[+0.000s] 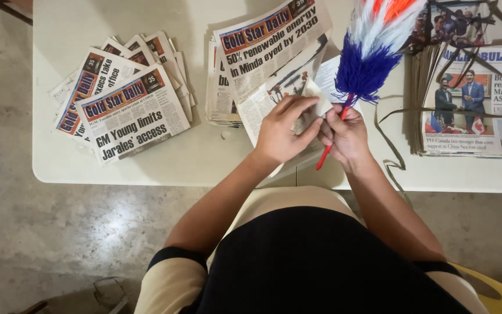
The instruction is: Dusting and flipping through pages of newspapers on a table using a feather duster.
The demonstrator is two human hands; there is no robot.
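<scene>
- Over the near edge of the white tabletop, both hands meet just above the person's lap.
- Right hand: its grip is closed around the thin red plastic handle of a feather duster with blue, white and orange plumes; the handle's end pokes out below the fist, and the plumes rise up and away from it.
- Left hand: fingers pressed together, pinching a small piece of pale paper right against the handle, touching the other hand.
- Under and just beyond the two hands lies an open, unfolded newspaper with a red-and-blue masthead, resting on a short stack.
- Well off to the left of the grip sits a fanned pile of folded newspapers.
- Right of the duster lies a bundle of newspapers tied with flat grey strapping, a loose strap trailing off the tabletop edge.
- Grey concrete floor shows below.
</scene>
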